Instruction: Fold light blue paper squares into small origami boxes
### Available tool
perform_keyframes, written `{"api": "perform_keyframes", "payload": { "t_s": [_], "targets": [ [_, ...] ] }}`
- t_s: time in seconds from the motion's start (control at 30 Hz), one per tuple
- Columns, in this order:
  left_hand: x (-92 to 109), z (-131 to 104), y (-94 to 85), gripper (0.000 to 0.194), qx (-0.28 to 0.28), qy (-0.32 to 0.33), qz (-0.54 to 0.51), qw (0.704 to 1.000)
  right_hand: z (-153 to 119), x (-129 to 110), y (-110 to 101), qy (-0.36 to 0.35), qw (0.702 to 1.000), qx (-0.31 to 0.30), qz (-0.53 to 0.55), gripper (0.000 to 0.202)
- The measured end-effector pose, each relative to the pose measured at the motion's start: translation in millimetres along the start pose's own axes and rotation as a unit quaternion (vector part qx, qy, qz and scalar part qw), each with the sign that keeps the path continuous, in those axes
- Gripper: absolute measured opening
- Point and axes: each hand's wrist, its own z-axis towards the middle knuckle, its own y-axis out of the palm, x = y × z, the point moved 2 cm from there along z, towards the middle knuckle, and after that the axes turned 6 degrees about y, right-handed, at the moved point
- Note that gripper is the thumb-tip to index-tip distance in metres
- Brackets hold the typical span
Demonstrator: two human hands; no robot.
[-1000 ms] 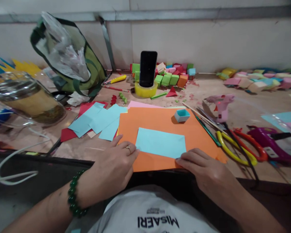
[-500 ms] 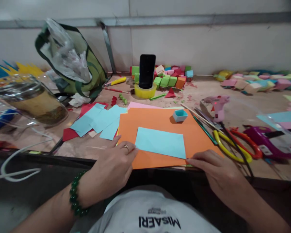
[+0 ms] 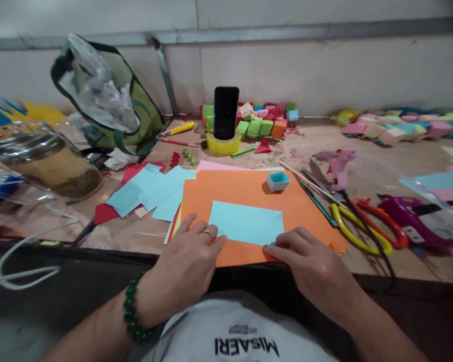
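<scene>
Plainly blue paper [image 3: 246, 222] (oblong)

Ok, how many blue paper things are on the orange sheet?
2: a flat rectangle by the left hand and right hand, and a small open box farther back. The hands could hide others.

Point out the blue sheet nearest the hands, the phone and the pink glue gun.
Blue sheet [image 3: 246, 222]: head view, middle of its face.
Phone [image 3: 226, 111]: head view, dark screen.
Pink glue gun [image 3: 340, 161]: head view, body.

light-blue rectangular paper [image 3: 246, 223], plain, lying flat on the orange paper sheet [image 3: 230, 185], long side crosswise, slightly skewed, nearer its front edge
</scene>
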Motion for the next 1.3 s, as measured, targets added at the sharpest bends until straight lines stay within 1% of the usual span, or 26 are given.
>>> {"api": "perform_keyframes", "payload": {
  "t_s": [0.1, 0.17, 0.23, 0.3, 0.37, 0.47, 0.53, 0.57, 0.63, 0.67, 0.7, 0.73, 0.77, 0.8, 0.87, 0.9, 0.97, 1.03, 1.17, 1.23, 1.3],
  "targets": [
    [-7.3, -11.3, -2.1, 0.035, 0.004, -0.024, -0.005, 1.0, -10.3, 8.2, -10.6, 0.012, 1.0, 0.009, 0.008, 0.035],
    [-12.3, -16.2, -2.7, 0.036, 0.017, -0.036, -0.014, 0.999, -15.4, 10.9, -15.9, 0.012, 1.0, 0.017, 0.014, 0.035],
    [-16.7, -15.7, -1.4, 0.034, 0.044, -0.051, -0.034, 0.997, -18.0, 12.0, -18.0, 0.02, 0.999, 0.024, 0.021, 0.034],
    [-21.0, -10.2, 1.6, 0.032, 0.081, -0.082, -0.062, 0.991, -18.1, 12.1, -17.2, 0.035, 0.999, 0.024, 0.026, 0.031],
    [-25.2, -2.3, 5.9, 0.041, 0.118, -0.125, -0.095, 0.981, -16.8, 11.9, -14.6, 0.056, 0.998, 0.021, 0.026, 0.029],
    [-28.8, 8.1, 13.3, 0.061, 0.131, -0.151, -0.146, 0.969, -14.3, 11.7, -10.2, 0.088, 0.996, 0.001, 0.02, 0.029],
    [-28.8, 10.5, 15.4, 0.064, 0.148, -0.157, -0.18, 0.96, -12.4, 11.4, -8.8, 0.099, 0.995, -0.007, 0.017, 0.027],
    [-27.5, 10.2, 14.3, 0.064, 0.171, -0.154, -0.191, 0.954, -10.9, 10.8, -9.4, 0.098, 0.995, 0.008, 0.011, 0.025],
    [-20.7, 7.3, 7.0, 0.058, 0.238, -0.12, -0.185, 0.946, -6.4, 7.6, -13.8, 0.085, 0.993, 0.079, -0.017, 0.022],
    [-15.0, 5.2, 1.3, 0.053, 0.272, -0.086, -0.166, 0.944, -3.3, 4.8, -16.9, 0.071, 0.989, 0.125, -0.037, 0.029],
    [-7.6, 3.1, -5.1, 0.042, 0.295, -0.037, -0.137, 0.945, 0.3, 1.2, -20.2, 0.052, 0.983, 0.165, -0.057, 0.038],
    [0.4, 1.0, -11.5, 0.031, 0.308, 0.009, -0.108, 0.945, 4.3, -2.9, -23.1, 0.03, 0.979, 0.188, -0.071, 0.046],
    [8.4, -1.0, -17.4, 0.027, 0.311, 0.047, -0.082, 0.946, 8.5, -7.2, -25.6, 0.007, 0.978, 0.192, -0.077, 0.049],
    [15.8, -3.0, -22.9, 0.024, 0.319, 0.077, -0.051, 0.943, 12.5, -11.2, -27.6, -0.016, 0.98, 0.184, -0.073, 0.046],
    [27.2, -6.8, -30.9, 0.02, 0.327, 0.119, -0.005, 0.937, 18.2, -17.2, -31.4, -0.049, 0.984, 0.161, -0.052, 0.032],
    [30.1, -8.3, -32.8, 0.019, 0.32, 0.126, 0.012, 0.939, 19.5, -18.7, -32.8, -0.056, 0.986, 0.152, -0.038, 0.025],
    [29.2, -10.3, -33.2, 0.021, 0.278, 0.116, 0.036, 0.953, 19.2, -18.7, -34.4, -0.061, 0.987, 0.151, -0.009, 0.02],
    [21.0, -11.7, -30.9, 0.024, 0.236, 0.091, 0.052, 0.966, 16.6, -14.8, -32.4, -0.063, 0.986, 0.151, 0.019, 0.02],
    [0.1, -13.3, -25.0, 0.028, 0.249, 0.071, 0.079, 0.963, 12.5, -0.1, -18.9, -0.057, 0.987, 0.144, 0.048, 0.017],
    [-6.1, -12.6, -19.8, 0.026, 0.239, 0.073, 0.076, 0.965, 11.7, 6.5, -11.4, -0.043, 0.991, 0.109, 0.056, 0.017],
    [-8.4, -11.3, -13.4, 0.02, 0.207, 0.09, 0.053, 0.973, 10.4, 10.0, -6.6, -0.026, 0.995, 0.059, 0.076, 0.02]
  ]
}}
